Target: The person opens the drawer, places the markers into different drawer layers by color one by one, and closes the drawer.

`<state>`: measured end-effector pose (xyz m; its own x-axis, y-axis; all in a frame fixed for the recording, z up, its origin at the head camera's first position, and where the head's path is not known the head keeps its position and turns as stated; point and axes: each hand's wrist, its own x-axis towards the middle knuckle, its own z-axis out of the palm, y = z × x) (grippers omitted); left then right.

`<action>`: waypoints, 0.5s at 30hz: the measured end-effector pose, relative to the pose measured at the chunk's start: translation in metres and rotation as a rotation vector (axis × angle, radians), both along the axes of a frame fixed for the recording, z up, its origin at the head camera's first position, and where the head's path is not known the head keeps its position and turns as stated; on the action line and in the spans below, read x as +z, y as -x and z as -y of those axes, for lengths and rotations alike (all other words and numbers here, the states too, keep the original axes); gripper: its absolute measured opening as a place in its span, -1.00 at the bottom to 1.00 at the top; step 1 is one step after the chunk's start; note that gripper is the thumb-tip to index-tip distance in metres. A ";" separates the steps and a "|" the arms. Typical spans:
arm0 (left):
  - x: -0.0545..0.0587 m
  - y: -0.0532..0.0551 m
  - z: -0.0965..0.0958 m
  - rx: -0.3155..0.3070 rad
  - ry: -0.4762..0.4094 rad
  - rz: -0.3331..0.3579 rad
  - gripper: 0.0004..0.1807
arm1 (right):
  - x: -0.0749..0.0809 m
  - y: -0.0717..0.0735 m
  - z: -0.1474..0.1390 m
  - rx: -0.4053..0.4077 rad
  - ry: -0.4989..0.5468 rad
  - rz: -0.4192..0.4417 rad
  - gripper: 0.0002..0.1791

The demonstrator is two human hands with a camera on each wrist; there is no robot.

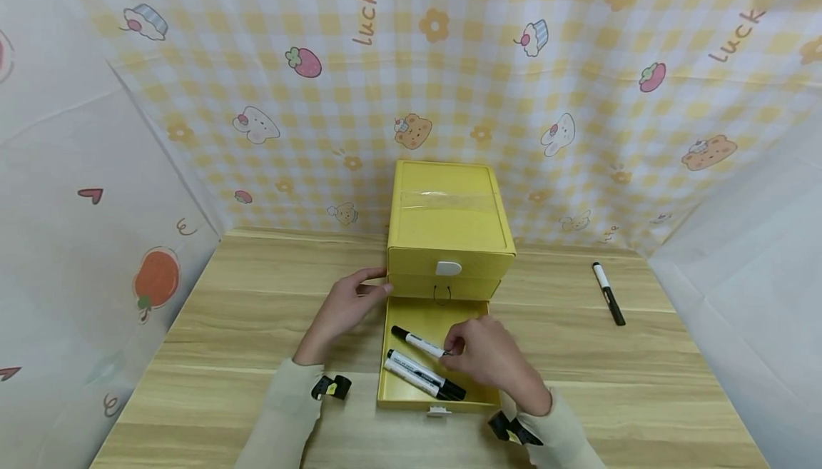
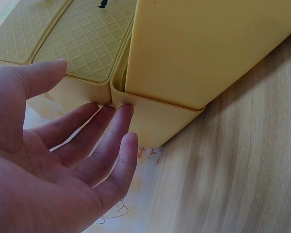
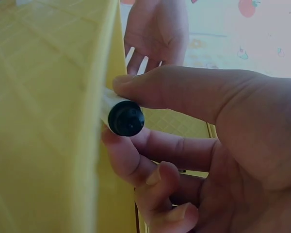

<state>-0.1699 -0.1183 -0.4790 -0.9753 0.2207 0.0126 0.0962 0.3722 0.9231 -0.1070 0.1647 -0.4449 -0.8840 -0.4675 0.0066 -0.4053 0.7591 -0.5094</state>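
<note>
A yellow drawer box (image 1: 452, 230) stands at the back of the table, its lower drawer (image 1: 472, 406) pulled out. My right hand (image 1: 484, 355) is over that drawer and pinches a white marker (image 1: 425, 345) with a black cap between thumb and fingers. In the right wrist view the black end of the marker (image 3: 126, 119) points at the camera. Two more whiteboard markers (image 1: 417, 371) lie side by side in the drawer, near its front. Beside the box's left side, my left hand (image 1: 349, 305) has its fingers extended; its fingertips touch the yellow casing (image 2: 155, 114).
Another marker (image 1: 609, 294), white and black, lies on the wooden table (image 1: 565, 355) to the right. A checked curtain (image 1: 308, 119) hangs right behind the box. A white tab (image 1: 448, 268) marks the upper drawer, and a thin dark loop (image 1: 442, 296) hangs below it.
</note>
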 end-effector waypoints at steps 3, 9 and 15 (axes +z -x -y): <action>-0.001 0.000 0.000 -0.004 -0.007 -0.006 -0.41 | -0.001 0.000 0.001 0.001 -0.005 -0.009 -0.76; -0.001 0.000 0.000 -0.003 -0.008 -0.009 -0.41 | -0.002 0.000 0.003 0.009 0.003 -0.012 -0.79; -0.001 0.001 0.000 -0.002 -0.009 -0.011 -0.41 | 0.000 0.000 0.002 -0.006 0.015 -0.005 -0.87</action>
